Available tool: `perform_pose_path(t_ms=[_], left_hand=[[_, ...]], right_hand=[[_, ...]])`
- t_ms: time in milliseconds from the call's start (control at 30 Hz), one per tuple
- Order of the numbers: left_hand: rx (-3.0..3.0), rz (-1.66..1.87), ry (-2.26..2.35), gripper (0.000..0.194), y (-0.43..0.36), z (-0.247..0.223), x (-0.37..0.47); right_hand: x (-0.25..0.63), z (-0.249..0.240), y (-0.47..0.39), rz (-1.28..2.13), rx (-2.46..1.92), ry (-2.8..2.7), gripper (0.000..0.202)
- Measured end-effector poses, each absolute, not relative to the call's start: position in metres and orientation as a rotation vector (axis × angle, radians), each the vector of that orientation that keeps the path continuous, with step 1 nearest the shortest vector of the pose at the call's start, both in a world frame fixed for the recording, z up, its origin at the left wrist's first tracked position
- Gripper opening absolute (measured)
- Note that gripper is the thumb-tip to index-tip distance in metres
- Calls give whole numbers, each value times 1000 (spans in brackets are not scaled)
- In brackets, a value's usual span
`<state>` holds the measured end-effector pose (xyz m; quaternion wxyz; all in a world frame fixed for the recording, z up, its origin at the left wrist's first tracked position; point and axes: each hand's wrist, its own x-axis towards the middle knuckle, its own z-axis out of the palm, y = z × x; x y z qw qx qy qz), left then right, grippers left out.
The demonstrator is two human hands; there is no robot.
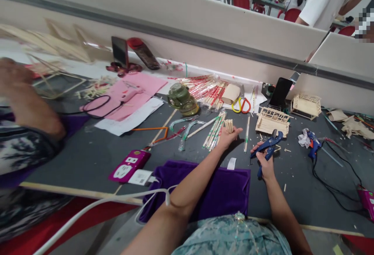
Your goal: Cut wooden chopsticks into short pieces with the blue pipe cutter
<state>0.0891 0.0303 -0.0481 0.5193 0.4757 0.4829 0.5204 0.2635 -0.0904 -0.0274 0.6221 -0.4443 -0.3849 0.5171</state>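
My left hand [225, 139] is closed around a small bundle of wooden sticks [228, 125], whose pale ends point up and away from me. In my right hand [265, 166] is a blue hand cutter [268, 146], its head tilted up to the right. Wrapped chopsticks [211, 135] lie just left of my left hand, and a single wrapped pair [247, 133] rests between my hands. Right behind the cutter stands a small model made of sticks [272, 122]. Short cut pieces [288, 150] are scattered beside it.
A purple cloth [233, 192] lies before me. Farther back are a green bottle [182, 99], scissors [241, 105], a phone [279, 93] and another stick model [306, 106]. A blue glue gun [314, 146] with its cord is at right. A co-worker's arm [32, 99] reaches in at left.
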Motion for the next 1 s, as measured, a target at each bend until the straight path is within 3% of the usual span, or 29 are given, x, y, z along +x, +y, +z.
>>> perform_pose_path(t_ms=[300,467,700,1000], left_hand=[[1042,1237,1180,52,25,-47,94],[877,1236,1132,64,22,-34,101],[664,970,943,75,18,-9,100],[461,737,778,70,20,2,83]], right_hand=[[261,-29,-92,1175,-1033,-936,35],[261,-31,-91,1167,-1025,-935,36],[264,-37,-89,1177,-1014,-935,35],[264,-29,-87,1180,-1035,-931,38]])
